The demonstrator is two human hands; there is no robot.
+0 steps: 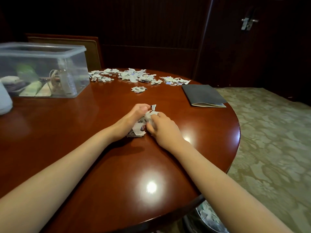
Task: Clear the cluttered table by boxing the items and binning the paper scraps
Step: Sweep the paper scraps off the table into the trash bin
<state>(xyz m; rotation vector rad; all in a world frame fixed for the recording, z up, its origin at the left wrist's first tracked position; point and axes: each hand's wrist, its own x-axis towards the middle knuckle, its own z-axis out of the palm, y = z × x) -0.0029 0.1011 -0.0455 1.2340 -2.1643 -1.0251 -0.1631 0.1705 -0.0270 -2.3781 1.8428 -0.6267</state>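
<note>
Nearest, under the desk's front edge at lower right, a bin is glimpsed with paper already in it. Only a part of it is seen, the rest being cut off by the desk and the right forearm, so its fill cannot be judged.

At the middle of the desk a gathered wad of scraps is held between both hands. The left hand is curled round its left side, one scrap sticking up by the thumb. The right hand is closed against its right side with fingers dug into the paper. How much paper is hidden under the palms cannot be told.

The wad is judged to be very light, soft and loose. It is likely to shed pieces unless it is cupped from both sides and underneath and squeezed lightly.

Beyond, a small cluster of scraps is seen alone, and to the right a dark booklet lies flat near the desk's rim. Along the far edge a wide litter of scraps is spread out, thin and flat, better swept into a heap than pinched singly.

At far left a clear plastic box is loaded with items blurred by its walls. A white object beside it is cut off by the frame.
</note>
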